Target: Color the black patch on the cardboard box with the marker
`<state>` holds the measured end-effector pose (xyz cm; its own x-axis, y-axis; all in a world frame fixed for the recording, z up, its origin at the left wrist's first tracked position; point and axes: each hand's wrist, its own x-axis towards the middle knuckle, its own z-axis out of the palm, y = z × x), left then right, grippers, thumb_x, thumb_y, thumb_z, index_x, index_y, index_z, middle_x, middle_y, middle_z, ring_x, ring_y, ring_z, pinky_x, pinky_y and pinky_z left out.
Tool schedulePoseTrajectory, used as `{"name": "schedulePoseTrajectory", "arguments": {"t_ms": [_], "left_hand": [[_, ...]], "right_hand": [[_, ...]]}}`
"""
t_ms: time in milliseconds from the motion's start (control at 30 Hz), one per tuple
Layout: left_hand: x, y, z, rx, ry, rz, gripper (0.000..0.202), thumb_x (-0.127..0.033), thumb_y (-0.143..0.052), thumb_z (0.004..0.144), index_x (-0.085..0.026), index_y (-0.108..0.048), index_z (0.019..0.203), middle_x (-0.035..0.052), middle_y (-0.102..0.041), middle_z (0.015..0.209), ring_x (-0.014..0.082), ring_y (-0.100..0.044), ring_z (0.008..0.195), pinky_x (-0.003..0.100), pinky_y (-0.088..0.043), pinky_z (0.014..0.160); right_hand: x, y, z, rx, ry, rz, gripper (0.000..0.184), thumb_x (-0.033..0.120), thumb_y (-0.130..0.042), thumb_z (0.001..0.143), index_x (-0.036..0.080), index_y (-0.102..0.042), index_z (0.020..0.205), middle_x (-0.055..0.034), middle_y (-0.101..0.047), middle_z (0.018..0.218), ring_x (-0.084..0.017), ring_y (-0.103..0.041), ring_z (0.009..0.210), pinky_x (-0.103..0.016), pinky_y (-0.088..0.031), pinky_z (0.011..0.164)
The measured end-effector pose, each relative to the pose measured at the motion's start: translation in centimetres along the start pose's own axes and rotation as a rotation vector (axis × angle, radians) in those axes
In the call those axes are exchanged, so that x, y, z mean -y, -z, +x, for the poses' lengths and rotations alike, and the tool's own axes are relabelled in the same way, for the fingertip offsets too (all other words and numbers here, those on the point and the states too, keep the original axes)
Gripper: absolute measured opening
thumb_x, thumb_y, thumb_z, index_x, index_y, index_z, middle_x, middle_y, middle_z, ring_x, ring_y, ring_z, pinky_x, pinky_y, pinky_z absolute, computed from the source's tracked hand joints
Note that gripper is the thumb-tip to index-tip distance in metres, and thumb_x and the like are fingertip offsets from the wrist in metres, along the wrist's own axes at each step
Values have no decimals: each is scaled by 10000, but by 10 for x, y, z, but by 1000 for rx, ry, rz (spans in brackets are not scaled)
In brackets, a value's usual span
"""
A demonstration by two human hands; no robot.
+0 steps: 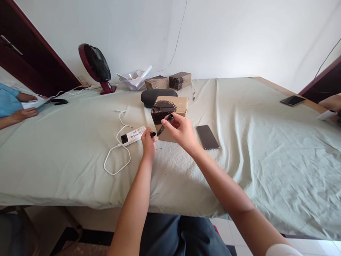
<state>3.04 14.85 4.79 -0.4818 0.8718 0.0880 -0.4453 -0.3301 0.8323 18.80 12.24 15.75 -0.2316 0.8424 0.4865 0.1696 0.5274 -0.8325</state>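
My right hand (180, 130) is closed round a black marker pen (165, 124), its tip slanting down to the left. My left hand (148, 141) pinches a small black marker cap (153, 134) just left of that tip. Both hands hover in front of a brown cardboard box (173, 105) that has black scribbles on its top and front left part. The box stands on the pale green sheet (239, 153) covering the table.
A dark phone (207, 137) lies right of the box. A white power bank (133, 135) with a white cable (117, 156) lies left. Behind are a black case (157, 96), two more boxes (168, 81), a fan (96, 67). Another person's hand (25, 113) rests far left.
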Motion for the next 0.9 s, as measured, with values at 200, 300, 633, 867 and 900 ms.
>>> {"name": "schedulePoseTrajectory", "arguments": {"t_ms": [200, 300, 633, 867, 900], "left_hand": [[-3, -1, -2, 38, 31, -47, 554, -466, -700, 987, -222, -344, 640, -101, -278, 471, 59, -251, 385, 231, -227, 441], [-3, 0, -1, 47, 37, -87, 539, -456, -670, 1010, -220, -351, 645, -101, -277, 470, 58, -246, 393, 223, -251, 457], [-3, 1, 2, -6, 12, -82, 512, -483, -737, 946, -211, -422, 648, -106, -261, 452, 60, -253, 398, 227, -233, 462], [2, 5, 5, -74, -59, -66, 451, -450, -799, 849, -192, -500, 632, -71, -434, 526, 48, -304, 394, 241, -219, 441], [3, 5, 6, -77, -62, -65, 442, -443, -795, 848, -192, -503, 631, -71, -435, 526, 50, -306, 394, 242, -218, 440]], "right_hand": [[-8, -11, -3, 20, -28, 14, 257, 440, -635, 970, 194, -712, 984, -5, -667, 766, -122, -558, 646, -251, -415, 627], [-11, -13, -3, 14, -36, 7, 236, 414, -647, 948, 191, -723, 954, -8, -687, 771, -116, -556, 623, -249, -419, 617], [-8, -12, 0, 91, -51, -81, 168, 335, -664, 911, 185, -740, 908, 17, -652, 658, -118, -550, 600, -257, -427, 647], [-14, -8, 1, 250, -25, -203, 90, 176, -629, 850, 203, -620, 765, -3, -723, 788, -148, -624, 742, -266, -415, 682], [-14, -8, 1, 256, -24, -215, 90, 166, -620, 851, 205, -612, 771, -1, -722, 789, -149, -623, 745, -267, -410, 681]]}}
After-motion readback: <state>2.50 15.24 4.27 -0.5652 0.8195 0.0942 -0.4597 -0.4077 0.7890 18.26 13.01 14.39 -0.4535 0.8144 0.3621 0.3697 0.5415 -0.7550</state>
